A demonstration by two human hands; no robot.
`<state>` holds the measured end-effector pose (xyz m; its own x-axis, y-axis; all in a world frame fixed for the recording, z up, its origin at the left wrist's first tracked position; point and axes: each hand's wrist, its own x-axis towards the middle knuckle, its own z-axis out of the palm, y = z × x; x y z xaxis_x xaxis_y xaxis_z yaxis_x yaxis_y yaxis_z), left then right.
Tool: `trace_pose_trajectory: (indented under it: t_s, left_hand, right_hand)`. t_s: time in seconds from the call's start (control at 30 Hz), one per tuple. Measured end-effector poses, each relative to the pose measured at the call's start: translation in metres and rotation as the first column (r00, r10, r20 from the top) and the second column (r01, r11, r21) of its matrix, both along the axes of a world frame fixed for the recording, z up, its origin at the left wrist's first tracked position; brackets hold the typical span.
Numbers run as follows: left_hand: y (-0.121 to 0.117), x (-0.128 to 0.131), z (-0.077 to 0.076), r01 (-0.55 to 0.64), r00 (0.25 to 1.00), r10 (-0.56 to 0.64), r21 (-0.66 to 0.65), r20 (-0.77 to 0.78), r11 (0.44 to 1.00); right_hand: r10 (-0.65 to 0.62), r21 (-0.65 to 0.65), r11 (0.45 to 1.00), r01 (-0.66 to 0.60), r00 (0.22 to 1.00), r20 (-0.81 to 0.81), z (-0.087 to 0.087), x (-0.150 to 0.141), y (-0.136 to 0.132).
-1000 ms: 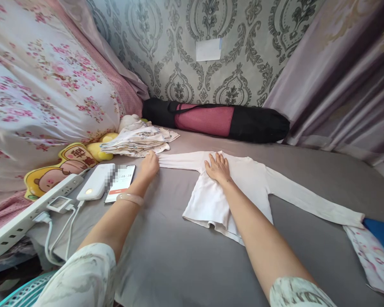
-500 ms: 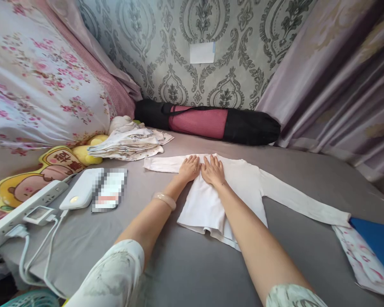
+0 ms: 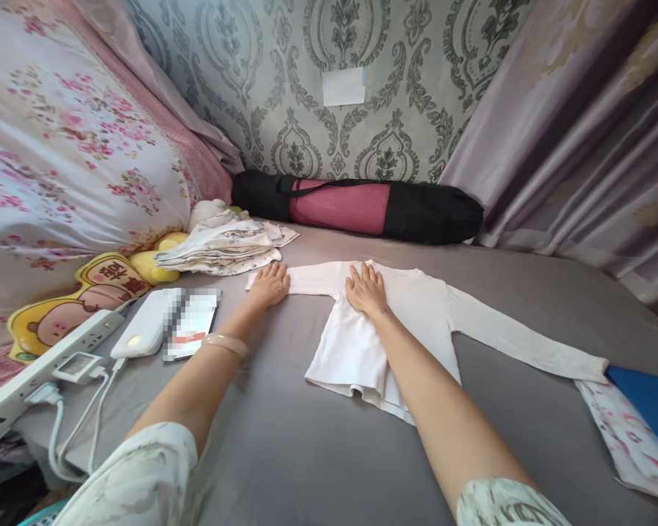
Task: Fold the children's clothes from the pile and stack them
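Note:
A white long-sleeved shirt point(image 3: 417, 314) lies spread on the grey bed sheet point(image 3: 285, 438), its sleeves stretched out to both sides. My left hand point(image 3: 270, 285) rests flat on the left sleeve near the cuff, fingers apart. On the upper left part of the shirt's body, just below the collar, my right hand point(image 3: 366, 290) lies flat with its fingers spread. Neither hand grips the cloth. The hem has a few folds, and my right forearm covers part of the shirt's lower body.
Folded cloths point(image 3: 222, 245) are stacked at the left, by a yellow cartoon cushion point(image 3: 60, 314). Nearer lie a power strip point(image 3: 49, 372), a white power bank point(image 3: 148, 325) and a phone point(image 3: 191, 325). A black and pink bag point(image 3: 340, 208) lies along the wall. A blue item point(image 3: 644, 409) touches the right cuff.
My left hand has slid left along the sleeve, from the shoulder area to near the cuff. My right hand has stayed in place on the shirt's body.

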<state>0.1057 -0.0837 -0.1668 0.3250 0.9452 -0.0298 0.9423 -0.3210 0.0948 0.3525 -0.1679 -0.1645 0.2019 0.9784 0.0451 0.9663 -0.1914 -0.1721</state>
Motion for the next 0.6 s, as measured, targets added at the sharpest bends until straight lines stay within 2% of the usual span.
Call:
trace_pose_trajectory:
  t_s: [0.17,0.27,0.33,0.4,0.47,0.53,0.6]
  left_hand:
    - [0.004,-0.019,-0.001,-0.11,0.994,0.109,0.047,0.009,0.993]
    - [0.003,-0.016,0.004,-0.134,0.991,0.134,0.01,-0.015,0.991]
    - [0.002,-0.009,0.009,-0.131,0.989,0.132,0.034,-0.059,0.991]
    - [-0.001,0.005,0.016,-0.062,0.995,0.071,0.121,-0.076,0.991]
    - [-0.006,0.025,0.022,0.057,0.998,-0.05,0.194,-0.038,0.979]
    - [-0.012,0.051,0.025,0.185,0.98,-0.196,0.211,0.028,0.96]
    - [-0.017,0.082,0.025,0.339,0.932,-0.356,0.184,0.067,0.923]
  right_hand:
    - [-0.001,-0.009,1.0,0.001,1.0,-0.018,-0.002,-0.001,0.001]
    - [0.008,-0.029,1.0,-0.01,0.998,-0.066,0.002,0.001,0.003]
    - [0.032,-0.069,0.997,-0.044,0.987,-0.159,0.009,0.006,0.002]
    - [0.039,-0.074,0.996,-0.059,0.965,-0.258,0.017,0.016,-0.003]
    - [0.012,-0.035,0.999,-0.023,0.958,-0.287,0.023,0.03,-0.015]
    - [-0.043,-0.006,0.999,0.042,0.971,-0.237,0.025,0.046,-0.03]
    - [-0.1,-0.019,0.995,0.098,0.982,-0.161,0.024,0.063,-0.044]
